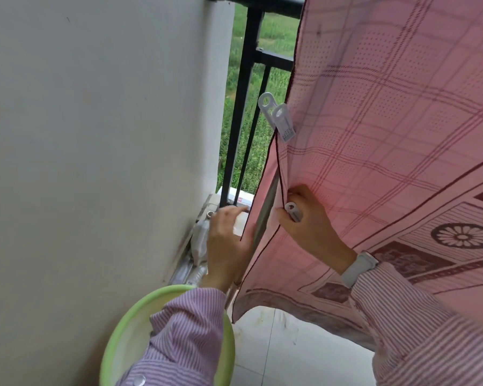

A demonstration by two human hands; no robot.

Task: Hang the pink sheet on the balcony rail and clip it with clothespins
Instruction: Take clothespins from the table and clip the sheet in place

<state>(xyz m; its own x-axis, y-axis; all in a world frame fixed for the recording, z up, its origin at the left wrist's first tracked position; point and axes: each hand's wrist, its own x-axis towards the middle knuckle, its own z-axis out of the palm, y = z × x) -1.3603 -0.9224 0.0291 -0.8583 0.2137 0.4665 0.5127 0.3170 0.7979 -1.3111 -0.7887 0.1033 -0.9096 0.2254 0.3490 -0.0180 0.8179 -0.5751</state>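
The pink checked sheet (388, 121) hangs over the black balcony rail (265, 5) and covers the right of the view. A white clothespin (279, 117) is clipped on the sheet's left edge, halfway up. Lower down, my right hand (307, 227) grips a second white clothespin (294, 211) at the same edge, beside a grey bar. My left hand (229, 243) holds the sheet's edge just left of it, its fingertips hidden behind the cloth.
A white wall (95, 135) stands close on the left. A light green basin (140, 327) sits on the tiled floor (290, 352) under my left sleeve. Plastic bottles and boxes (201, 246) lie in the corner at the foot of the black railing bars (240, 107).
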